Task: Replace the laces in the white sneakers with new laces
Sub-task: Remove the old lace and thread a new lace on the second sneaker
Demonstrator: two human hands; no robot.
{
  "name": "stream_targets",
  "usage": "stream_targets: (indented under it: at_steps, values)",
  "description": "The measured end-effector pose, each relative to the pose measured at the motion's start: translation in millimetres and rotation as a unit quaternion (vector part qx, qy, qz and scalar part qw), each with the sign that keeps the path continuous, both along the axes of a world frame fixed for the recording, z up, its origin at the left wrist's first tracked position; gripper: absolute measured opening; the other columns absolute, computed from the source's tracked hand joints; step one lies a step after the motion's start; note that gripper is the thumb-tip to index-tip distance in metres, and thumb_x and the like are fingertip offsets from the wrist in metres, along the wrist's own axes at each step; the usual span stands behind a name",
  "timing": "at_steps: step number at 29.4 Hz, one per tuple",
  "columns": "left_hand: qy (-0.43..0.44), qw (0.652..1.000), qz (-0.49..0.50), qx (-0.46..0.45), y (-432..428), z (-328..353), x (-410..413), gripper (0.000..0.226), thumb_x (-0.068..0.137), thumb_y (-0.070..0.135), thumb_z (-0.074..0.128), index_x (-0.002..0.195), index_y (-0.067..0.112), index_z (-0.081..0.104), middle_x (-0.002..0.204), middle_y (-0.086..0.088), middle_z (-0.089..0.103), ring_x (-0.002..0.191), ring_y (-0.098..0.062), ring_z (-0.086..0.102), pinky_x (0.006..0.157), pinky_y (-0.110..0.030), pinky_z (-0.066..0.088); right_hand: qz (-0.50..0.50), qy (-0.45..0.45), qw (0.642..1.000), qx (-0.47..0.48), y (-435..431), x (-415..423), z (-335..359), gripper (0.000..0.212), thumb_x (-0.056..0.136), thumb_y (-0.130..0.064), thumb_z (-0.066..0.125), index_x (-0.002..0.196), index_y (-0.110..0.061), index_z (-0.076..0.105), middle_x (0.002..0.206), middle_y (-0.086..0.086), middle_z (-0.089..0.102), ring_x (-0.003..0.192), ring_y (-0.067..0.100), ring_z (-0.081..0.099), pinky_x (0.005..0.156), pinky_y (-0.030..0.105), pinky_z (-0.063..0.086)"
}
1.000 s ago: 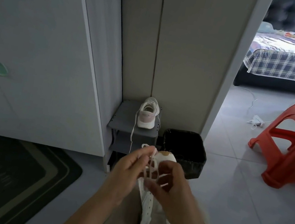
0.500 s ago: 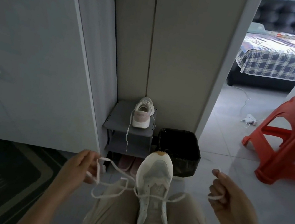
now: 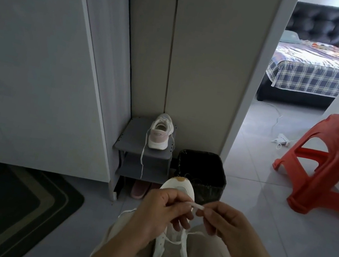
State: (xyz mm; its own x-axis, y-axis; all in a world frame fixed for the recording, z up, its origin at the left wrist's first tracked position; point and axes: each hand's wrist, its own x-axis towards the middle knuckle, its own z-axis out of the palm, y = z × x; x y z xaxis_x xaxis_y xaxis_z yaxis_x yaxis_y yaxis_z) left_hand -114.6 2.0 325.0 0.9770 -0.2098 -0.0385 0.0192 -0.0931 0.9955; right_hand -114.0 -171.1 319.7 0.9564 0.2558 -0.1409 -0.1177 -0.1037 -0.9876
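A white sneaker (image 3: pixel 170 246) lies on my lap, toe pointing away, with a white lace (image 3: pixel 195 206) threaded through its lower eyelets. My left hand (image 3: pixel 157 214) and my right hand (image 3: pixel 227 226) meet above the shoe's front, each pinching the lace between thumb and fingers. A short stretch of lace runs between the two hands. The second white sneaker (image 3: pixel 160 131), with a pink heel, stands on a small grey shoe rack (image 3: pixel 133 142), its lace hanging down over the rack's edge.
A black waste bin (image 3: pixel 201 172) stands right of the rack. Pink slippers (image 3: pixel 140 188) sit under it. A white cabinet (image 3: pixel 40 66) fills the left, a dark mat (image 3: pixel 5 208) lies below it. A red plastic stool (image 3: pixel 332 169) carrying a fan is at right.
Half a second ago my hands were spread wide, pulling the lace ends out to each side. Both have come together over the shoe's toe, still holding the lace.
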Motion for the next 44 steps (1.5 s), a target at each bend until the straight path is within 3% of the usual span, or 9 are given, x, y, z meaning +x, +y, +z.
stream_targets:
  at_steps: [7, 16, 20, 25, 30, 34, 37, 40, 44]
  values:
    - [-0.068, 0.988, -0.019, 0.135, 9.0, 16.4, 15.9, 0.014, 0.089, 0.012, 0.058, 0.08, 0.02, 0.066, 0.066, 0.006, 0.068, 0.055, -0.007, 0.063, 0.05, -0.021, 0.047, 0.04, -0.018, 0.997, -0.062, 17.3, 11.7, 3.1, 0.012, 0.09, -0.006, 0.053, 0.089, -0.013, 0.062, 0.067, -0.004, 0.062, 0.061, 0.004, 0.059, 0.062, 0.017, 0.048]
    - [-0.185, 0.934, 0.213, -0.22, 92.5, 137.8, 78.1, 0.018, 0.094, 0.006, 0.044, 0.081, 0.013, 0.054, 0.069, 0.001, 0.07, 0.068, -0.012, 0.068, 0.054, -0.019, 0.05, 0.02, -0.148, 0.986, -0.074, 86.8, 104.5, 24.0, 0.015, 0.094, -0.007, 0.047, 0.093, -0.006, 0.062, 0.075, -0.002, 0.063, 0.065, 0.001, 0.059, 0.067, 0.009, 0.049]
    - [-0.206, 0.889, 0.269, -0.309, 126.9, 140.0, 86.1, 0.016, 0.093, 0.005, 0.047, 0.079, 0.01, 0.055, 0.066, -0.001, 0.068, 0.068, -0.013, 0.067, 0.062, -0.022, 0.053, -0.08, -0.16, 0.978, -0.102, 75.6, 148.5, 23.5, 0.018, 0.094, -0.006, 0.046, 0.087, -0.004, 0.063, 0.074, 0.001, 0.061, 0.069, 0.012, 0.058, 0.074, 0.025, 0.048]
    - [-0.11, 0.955, 0.268, -0.066, 118.9, 76.5, 81.9, 0.018, 0.094, 0.003, 0.045, 0.089, 0.008, 0.062, 0.063, 0.002, 0.066, 0.053, -0.006, 0.062, 0.053, -0.017, 0.052, -0.249, -0.141, 0.955, -0.079, 2.9, 178.1, 10.0, 0.024, 0.09, -0.001, 0.047, 0.075, -0.013, 0.062, 0.089, 0.019, 0.064, 0.077, 0.023, 0.056, 0.071, 0.027, 0.041]
    - [-0.078, 0.986, 0.062, 0.134, 53.8, 33.0, 63.7, 0.023, 0.094, 0.004, 0.046, 0.091, 0.016, 0.065, 0.069, 0.003, 0.064, 0.051, -0.004, 0.059, 0.05, -0.017, 0.047, -0.183, -0.188, 0.933, -0.246, -26.9, 141.0, -1.6, 0.034, 0.09, -0.005, 0.053, 0.124, -0.008, 0.053, 0.126, 0.008, 0.054, 0.117, 0.023, 0.05, 0.094, 0.029, 0.039]
    - [-0.133, 0.964, 0.003, 0.231, 9.7, 21.4, 57.3, 0.014, 0.092, 0.015, 0.055, 0.091, 0.014, 0.068, 0.072, 0.005, 0.068, 0.052, -0.002, 0.06, 0.048, -0.012, 0.042, 0.027, -0.221, 0.961, -0.162, 20.7, 72.8, 10.3, 0.016, 0.089, -0.012, 0.053, 0.099, -0.019, 0.063, 0.093, -0.006, 0.066, 0.082, 0.001, 0.062, 0.073, 0.011, 0.046]
    - [-0.118, 0.961, 0.005, 0.249, 5.3, 15.3, 56.2, 0.011, 0.086, 0.02, 0.063, 0.085, 0.011, 0.069, 0.069, 0.002, 0.069, 0.053, -0.005, 0.062, 0.05, -0.013, 0.044, 0.007, -0.103, 0.995, -0.015, 22.8, 53.1, 5.3, 0.013, 0.088, -0.008, 0.053, 0.087, -0.01, 0.065, 0.07, 0.004, 0.061, 0.057, 0.013, 0.057, 0.056, 0.019, 0.049]
    - [-0.094, 0.967, 0.007, 0.236, 6.4, 3.8, 50.4, 0.014, 0.083, 0.022, 0.067, 0.077, 0.01, 0.068, 0.062, 0.004, 0.066, 0.051, -0.003, 0.06, 0.05, -0.015, 0.044, 0.002, -0.022, 0.999, -0.047, 12.0, 45.5, -5.4, 0.008, 0.085, -0.01, 0.059, 0.081, -0.01, 0.066, 0.066, 0.009, 0.054, 0.051, 0.012, 0.042, 0.048, 0.02, 0.037]
    - [-0.096, 0.966, -0.063, 0.232, 2.3, -12.8, 38.3, 0.016, 0.091, 0.017, 0.056, 0.098, 0.013, 0.07, 0.074, 0.012, 0.065, 0.061, 0.0, 0.061, 0.055, -0.01, 0.043, -0.033, -0.013, 0.995, -0.098, 7.3, 40.4, -16.8, 0.007, 0.081, -0.014, 0.065, 0.075, -0.016, 0.067, 0.064, 0.001, 0.058, 0.05, 0.003, 0.045, 0.051, 0.016, 0.038]
